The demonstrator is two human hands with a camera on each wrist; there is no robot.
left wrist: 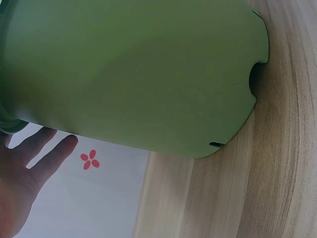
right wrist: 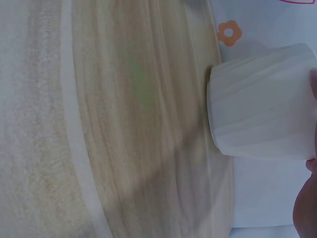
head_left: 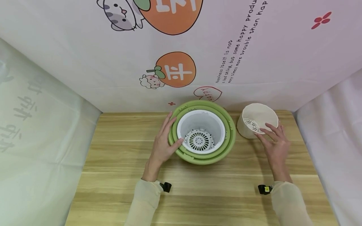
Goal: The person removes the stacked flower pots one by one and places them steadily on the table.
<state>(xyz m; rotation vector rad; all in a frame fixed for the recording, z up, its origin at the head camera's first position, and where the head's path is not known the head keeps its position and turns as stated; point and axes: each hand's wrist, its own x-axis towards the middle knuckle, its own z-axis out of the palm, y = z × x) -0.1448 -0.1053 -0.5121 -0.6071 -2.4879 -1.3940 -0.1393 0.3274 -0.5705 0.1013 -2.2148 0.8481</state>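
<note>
A stack of nested plant pots stands near the back of the table: a large green pot point(head_left: 205, 161) outside, another green rim within, and a white pot point(head_left: 201, 114) with a slotted base innermost. My left hand point(head_left: 162, 146) holds the stack's left rim, thumb over the edge and fingers along the outside. In the left wrist view, the green pot's smooth side point(left wrist: 138, 74) has notches at its base. To the right stands a cream faceted pot point(head_left: 246, 133) with a perforated piece inside. My right hand point(head_left: 275, 146) pinches its front-right rim; the right wrist view shows its ridged wall point(right wrist: 262, 109).
Both pots stand on a wood-grain table point(head_left: 121, 150). Close behind them rises a printed cloth backdrop point(head_left: 121, 69). White cloth also hangs at the left point(head_left: 42, 131) and right point(head_left: 333, 125) sides.
</note>
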